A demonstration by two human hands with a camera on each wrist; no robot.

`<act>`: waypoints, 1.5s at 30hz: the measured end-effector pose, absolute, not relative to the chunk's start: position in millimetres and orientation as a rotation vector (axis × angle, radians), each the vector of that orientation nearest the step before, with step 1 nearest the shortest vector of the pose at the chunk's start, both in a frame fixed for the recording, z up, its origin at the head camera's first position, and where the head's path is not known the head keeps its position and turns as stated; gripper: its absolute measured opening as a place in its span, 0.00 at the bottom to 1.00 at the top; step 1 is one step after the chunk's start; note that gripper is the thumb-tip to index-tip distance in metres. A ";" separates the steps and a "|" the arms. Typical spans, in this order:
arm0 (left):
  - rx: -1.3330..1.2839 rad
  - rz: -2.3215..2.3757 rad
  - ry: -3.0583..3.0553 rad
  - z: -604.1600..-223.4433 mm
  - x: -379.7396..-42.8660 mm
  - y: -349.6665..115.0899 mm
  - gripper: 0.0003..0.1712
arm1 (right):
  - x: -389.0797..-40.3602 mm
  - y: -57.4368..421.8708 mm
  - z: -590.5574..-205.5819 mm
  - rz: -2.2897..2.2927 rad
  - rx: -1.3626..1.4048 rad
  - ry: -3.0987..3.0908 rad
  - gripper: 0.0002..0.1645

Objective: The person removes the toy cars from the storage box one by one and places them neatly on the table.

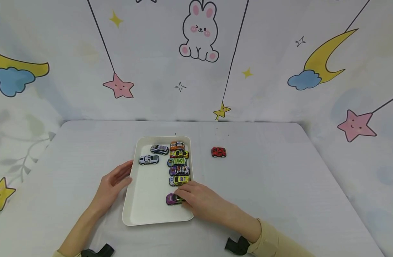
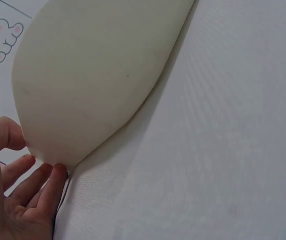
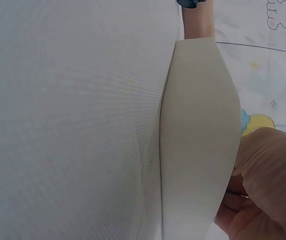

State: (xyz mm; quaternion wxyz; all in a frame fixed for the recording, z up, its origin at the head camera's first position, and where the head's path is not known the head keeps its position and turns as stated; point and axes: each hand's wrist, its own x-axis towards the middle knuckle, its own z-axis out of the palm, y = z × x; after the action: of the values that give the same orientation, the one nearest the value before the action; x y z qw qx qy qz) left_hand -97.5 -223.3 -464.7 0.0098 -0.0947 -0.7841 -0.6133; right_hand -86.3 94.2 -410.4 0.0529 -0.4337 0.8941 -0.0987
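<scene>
A white tray (image 1: 148, 200) lies on the table. My right hand (image 1: 201, 200) pinches a purple toy car (image 1: 173, 199) at the tray's lower right, the fingers covering its right end. Above it, along the right wall, stand several toy cars, from a yellow-and-white one (image 1: 179, 181) up to an orange one (image 1: 177, 145). Two pale toy cars, one of them silver (image 1: 159, 149), sit at the upper left. My left hand (image 1: 111, 184) touches the tray's left side; in the left wrist view its fingertips rest against the outer wall (image 2: 98, 75). The right wrist view hides the car behind the tray's wall.
A red toy car (image 1: 219, 152) sits on the white-covered table (image 1: 264, 185), right of the tray. Behind the table hangs a backdrop (image 1: 151, 53) printed with a rabbit, stars and moons. Dark straps (image 1: 237, 246) circle the wrists.
</scene>
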 end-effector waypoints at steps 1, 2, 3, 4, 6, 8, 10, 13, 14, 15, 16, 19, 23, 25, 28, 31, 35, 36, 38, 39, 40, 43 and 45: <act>-0.294 -1.915 -2.449 -464.5 -97.3 -223.4 0.30 | -86.4 94.2 -410.5 -0.302 -1.319 2.717 0.21; -0.295 -1.915 -2.450 -464.3 -97.2 -223.5 0.29 | -86.4 94.2 -410.5 -0.304 -1.320 2.717 0.21; -0.295 -1.912 -2.451 -463.9 -96.9 -223.6 0.29 | -86.5 94.2 -410.6 -0.306 -1.322 2.717 0.21; -0.294 -1.911 -2.454 -463.8 -96.9 -223.7 0.29 | -86.5 94.3 -410.6 -0.309 -1.325 2.718 0.21; -0.296 -1.910 -2.456 -463.4 -96.9 -223.7 0.29 | -86.6 94.4 -410.7 -0.324 -1.327 2.717 0.20; -0.300 -1.905 -2.458 -463.2 -97.0 -223.6 0.29 | -86.9 94.6 -410.8 -0.350 -1.327 2.714 0.20; -0.300 -1.899 -2.461 -463.6 -97.4 -223.8 0.29 | -87.1 95.0 -410.7 -0.382 -1.326 2.706 0.20; -0.296 -1.900 -2.461 -464.9 -97.8 -223.8 0.29 | -88.1 96.2 -411.4 -0.450 -1.322 2.694 0.20; -0.294 -1.902 -2.462 -465.6 -98.0 -223.9 0.29 | -88.4 96.8 -411.9 -0.471 -1.322 2.690 0.20; -0.291 -1.907 -2.461 -466.3 -98.3 -223.9 0.30 | -88.8 97.5 -412.4 -0.497 -1.326 2.687 0.19; -0.288 -1.913 -2.459 -466.9 -98.3 -223.8 0.30 | -89.3 98.1 -413.0 -0.521 -1.333 2.685 0.19; -0.284 -1.926 -2.461 -468.0 -98.0 -223.4 0.30 | -90.7 100.3 -414.6 -0.590 -1.371 2.683 0.19; -0.279 -1.923 -2.470 -467.9 -97.4 -223.2 0.30 | -92.5 102.4 -416.5 -0.635 -1.436 2.682 0.20; -0.274 -1.917 -2.476 -467.9 -97.3 -223.5 0.30 | -93.4 103.0 -416.8 -0.651 -1.473 2.679 0.19; -0.268 -1.911 -2.484 -468.0 -97.6 -224.2 0.30 | -94.4 104.1 -416.6 -0.681 -1.519 2.668 0.19; -0.263 -1.910 -2.487 -468.2 -98.0 -224.8 0.30 | -94.9 105.5 -416.4 -0.718 -1.544 2.655 0.19; -0.261 -1.913 -2.487 -468.5 -98.3 -225.3 0.30 | -95.1 107.9 -416.7 -0.739 -1.549 2.647 0.19; -0.262 -1.914 -2.487 -468.7 -98.4 -225.3 0.30 | -95.1 108.8 -416.9 -0.743 -1.553 2.648 0.20; -0.265 -1.911 -2.486 -468.7 -98.4 -225.0 0.30 | -95.3 110.7 -417.0 -0.760 -1.571 2.652 0.21; -0.267 -1.910 -2.484 -468.8 -98.4 -224.7 0.30 | -95.4 111.9 -417.2 -0.771 -1.586 2.655 0.21; -0.270 -1.907 -2.485 -468.7 -98.2 -224.5 0.30 | -95.7 113.2 -417.1 -0.785 -1.601 2.658 0.22; -0.272 -1.903 -2.483 -468.5 -98.2 -224.5 0.30 | -96.7 117.7 -417.3 -0.826 -1.660 2.668 0.24; -0.272 -1.903 -2.482 -468.3 -98.2 -225.2 0.31 | -97.3 120.7 -417.1 -0.866 -1.677 2.666 0.24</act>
State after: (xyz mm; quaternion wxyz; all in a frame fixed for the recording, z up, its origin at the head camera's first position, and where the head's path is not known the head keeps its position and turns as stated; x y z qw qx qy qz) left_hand -98.2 -225.2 -468.3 0.0010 -0.0868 -0.7905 -0.6063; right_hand -97.3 120.7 -417.1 -0.0626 -0.5124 0.8146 -0.2645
